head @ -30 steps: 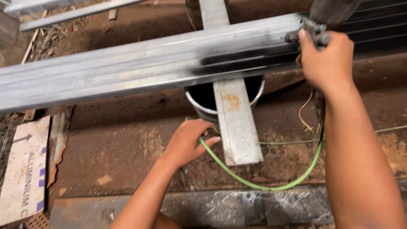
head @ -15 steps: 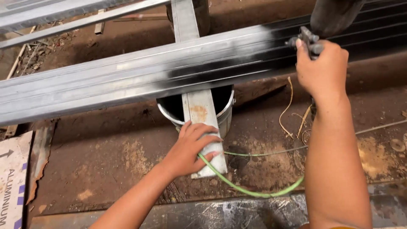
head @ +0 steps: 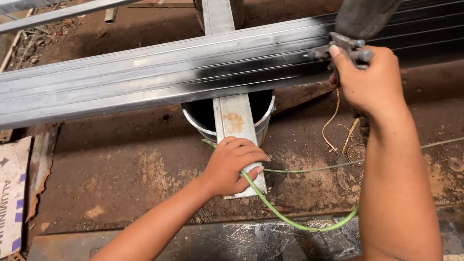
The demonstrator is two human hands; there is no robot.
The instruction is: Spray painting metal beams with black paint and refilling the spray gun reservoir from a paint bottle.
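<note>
My right hand (head: 372,79) grips a metal spray gun (head: 345,48) with a dark cup on top, held against a long ribbed metal profile (head: 145,79) that crosses the view; the profile is bare grey at left and black at right. My left hand (head: 232,166) rests on the near end of a flat metal bar (head: 234,121) and holds a green hose (head: 295,222), which curves right toward my right arm. The bar lies across a metal bucket (head: 193,118) under the profile.
The ground is reddish-brown dirt (head: 121,169). Loose wire (head: 333,125) lies right of the bucket. A torn cardboard sheet (head: 12,193) sits at the left edge, a scratched metal plate (head: 241,241) along the bottom, another metal strip (head: 63,12) at top left.
My left hand has slid onto the end of the flat bar with the green hose. The view has shifted, so bucket and bar sit further right; the right hand stays on the spray gun.
</note>
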